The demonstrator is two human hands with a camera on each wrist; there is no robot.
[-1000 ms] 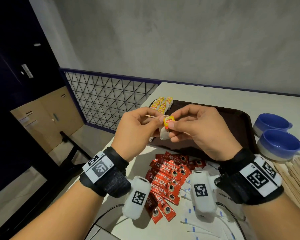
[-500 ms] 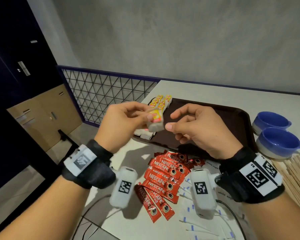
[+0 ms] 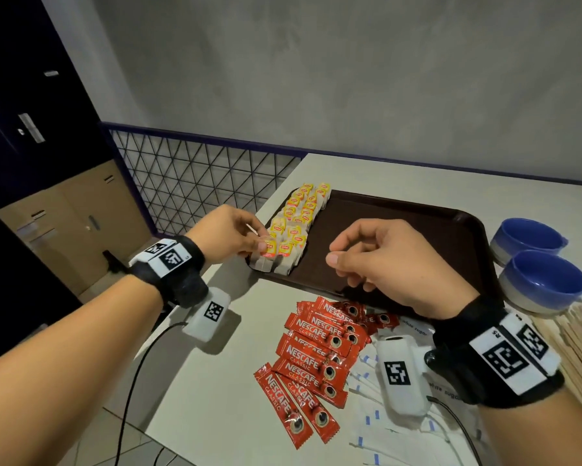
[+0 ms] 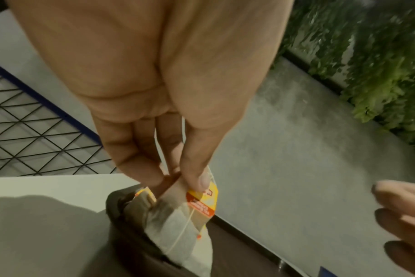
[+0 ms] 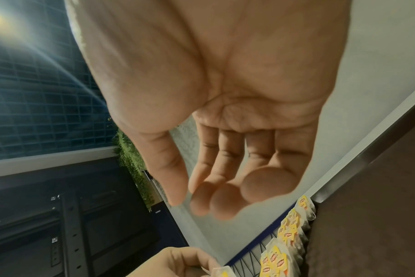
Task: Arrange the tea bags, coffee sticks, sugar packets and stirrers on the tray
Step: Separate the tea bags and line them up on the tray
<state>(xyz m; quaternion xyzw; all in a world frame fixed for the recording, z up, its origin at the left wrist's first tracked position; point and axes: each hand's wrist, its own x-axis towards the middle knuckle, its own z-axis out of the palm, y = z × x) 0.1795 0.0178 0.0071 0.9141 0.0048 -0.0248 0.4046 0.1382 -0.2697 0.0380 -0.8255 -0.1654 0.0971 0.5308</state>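
My left hand (image 3: 249, 242) pinches a tea bag (image 3: 266, 255) with a yellow tag at the near left corner of the dark brown tray (image 3: 400, 237); in the left wrist view the thumb and fingers (image 4: 194, 180) grip the tea bag (image 4: 185, 224) at its top. Two rows of tea bags (image 3: 299, 213) line the tray's left side. My right hand (image 3: 356, 257) hovers over the tray's front, fingers loosely curled and holding nothing. Red coffee sticks (image 3: 316, 358) and white sugar packets (image 3: 377, 415) lie on the table in front of the tray. Wooden stirrers (image 3: 579, 351) lie at the right.
Two blue cups (image 3: 538, 260) stand right of the tray. The white table (image 3: 222, 371) ends at its left edge near my left wrist, with a wire-mesh railing (image 3: 188, 183) and a drop beyond. Most of the tray's floor is bare.
My left hand took the tea bag from between both hands and carried it down and left to the tray's near left corner. My right hand let go and stayed over the tray.
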